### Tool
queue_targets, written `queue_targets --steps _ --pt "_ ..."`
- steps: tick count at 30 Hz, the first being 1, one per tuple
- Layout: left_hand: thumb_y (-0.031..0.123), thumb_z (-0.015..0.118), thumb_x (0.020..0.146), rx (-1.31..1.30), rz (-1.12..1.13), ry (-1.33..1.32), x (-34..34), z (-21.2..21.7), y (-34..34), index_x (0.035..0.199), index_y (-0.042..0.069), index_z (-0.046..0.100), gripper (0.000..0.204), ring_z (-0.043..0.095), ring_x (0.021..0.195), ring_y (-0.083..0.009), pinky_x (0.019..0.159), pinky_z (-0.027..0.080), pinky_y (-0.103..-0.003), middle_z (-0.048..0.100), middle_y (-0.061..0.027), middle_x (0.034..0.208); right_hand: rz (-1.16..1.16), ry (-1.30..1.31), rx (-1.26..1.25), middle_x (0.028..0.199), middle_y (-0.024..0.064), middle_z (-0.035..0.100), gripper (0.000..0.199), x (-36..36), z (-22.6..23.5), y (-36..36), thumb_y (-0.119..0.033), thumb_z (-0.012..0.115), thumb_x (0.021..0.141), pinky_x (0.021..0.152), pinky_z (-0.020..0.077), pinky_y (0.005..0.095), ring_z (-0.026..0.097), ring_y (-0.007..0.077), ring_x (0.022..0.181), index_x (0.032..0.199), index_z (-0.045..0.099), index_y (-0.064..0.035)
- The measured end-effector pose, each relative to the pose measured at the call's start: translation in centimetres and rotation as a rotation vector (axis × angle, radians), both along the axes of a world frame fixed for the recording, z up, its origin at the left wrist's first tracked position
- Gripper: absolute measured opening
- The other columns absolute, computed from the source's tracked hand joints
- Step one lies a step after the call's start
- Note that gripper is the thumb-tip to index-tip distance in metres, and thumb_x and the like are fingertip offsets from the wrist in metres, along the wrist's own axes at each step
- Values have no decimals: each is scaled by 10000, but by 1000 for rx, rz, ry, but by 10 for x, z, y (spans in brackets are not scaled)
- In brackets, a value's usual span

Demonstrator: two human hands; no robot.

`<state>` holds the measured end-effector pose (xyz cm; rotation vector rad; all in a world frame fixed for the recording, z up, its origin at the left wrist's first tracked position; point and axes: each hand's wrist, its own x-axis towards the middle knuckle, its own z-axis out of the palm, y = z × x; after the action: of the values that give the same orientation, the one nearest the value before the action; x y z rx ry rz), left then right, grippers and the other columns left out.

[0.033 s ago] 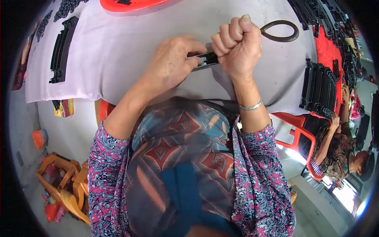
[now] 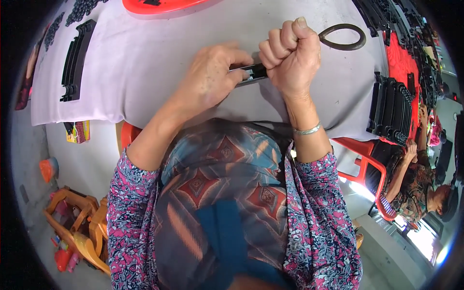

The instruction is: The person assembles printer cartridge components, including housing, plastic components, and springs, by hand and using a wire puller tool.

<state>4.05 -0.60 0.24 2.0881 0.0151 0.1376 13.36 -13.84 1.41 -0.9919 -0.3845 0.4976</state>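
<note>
I am working at a table covered by a pale lilac cloth [image 2: 145, 63], which is hanging over the near edge. A stack of black curved plastic parts [image 2: 76, 59] is lying at my far left. A red tray [image 2: 159, 5] is sitting at the far edge. Another stack of black ribbed parts [image 2: 391, 108] is standing at my right, with a dark metal loop [image 2: 344, 36] resting just beyond my fist.

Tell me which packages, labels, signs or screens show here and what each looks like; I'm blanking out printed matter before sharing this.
Small yellow-and-red printed cardboard box: under the left edge of the pale lilac cloth-covered table, rectangular, multicoloured print on its face.
No labels, signs or screens can be made out elsewhere; the far right side is too small and blurred to tell.
</note>
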Motion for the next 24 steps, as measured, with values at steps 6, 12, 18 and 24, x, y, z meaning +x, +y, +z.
queue_targets --steps 6,12,18,24 --pt "39 642 796 30 11 -15 -1 -2 -1 977 -7 697 195 554 688 -223 655 442 -345 557 -103 779 -2 14 -38 528 -41 182 452 -1 3 2 -343 387 998 418 126 286 121 93 472 623 234 -141" --pt "21 598 751 -34 21 17 0 -1 -1 950 -32 679 221 573 739 -336 694 443 -425 572 -182 789 -37 -39 -78 525 -34 196 436 -7 4 9 -308 405 981 420 136 281 138 91 465 614 254 -127" --pt "47 654 786 29 6 -23 1 -3 1 978 -3 691 202 575 742 -241 713 456 -348 581 -119 804 -48 -75 -74 526 -28 206 417 -7 3 8 -272 421 966 423 157 278 150 90 464 611 267 -115" --pt "46 650 779 -27 15 17 0 1 -1 976 -3 690 207 587 759 -260 723 465 -361 607 -130 827 -119 -417 -289 514 -26 322 390 -10 -11 10 -160 450 962 422 234 278 330 87 453 596 360 -59"
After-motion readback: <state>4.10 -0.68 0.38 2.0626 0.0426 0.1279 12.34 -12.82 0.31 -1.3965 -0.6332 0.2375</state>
